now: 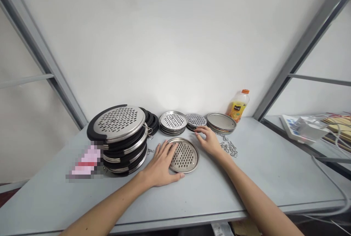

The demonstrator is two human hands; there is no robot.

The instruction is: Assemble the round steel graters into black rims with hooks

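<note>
A round metal grater disc (185, 157) with rows of holes lies on the table in front of me. My left hand (164, 161) rests on its left edge, fingers spread and thumb at its near rim. Behind the disc, my right hand (207, 139) is at the front edge of a low stack of finer-patterned grater discs (196, 119), its fingers slightly bent with a gap to the thumb. Whether its fingertips touch the stack I cannot tell. Left of that stands another stack of grater discs (173, 120). Plain metal discs (221, 120) are stacked to the right.
A tall pile of black-rimmed graters (120, 124) stands at left, with black rings (154, 122) behind it. Small metal clips (229, 147) lie right of my right hand. An orange-capped bottle (238, 106) stands at the wall. A power strip (298, 130) and cables are far right.
</note>
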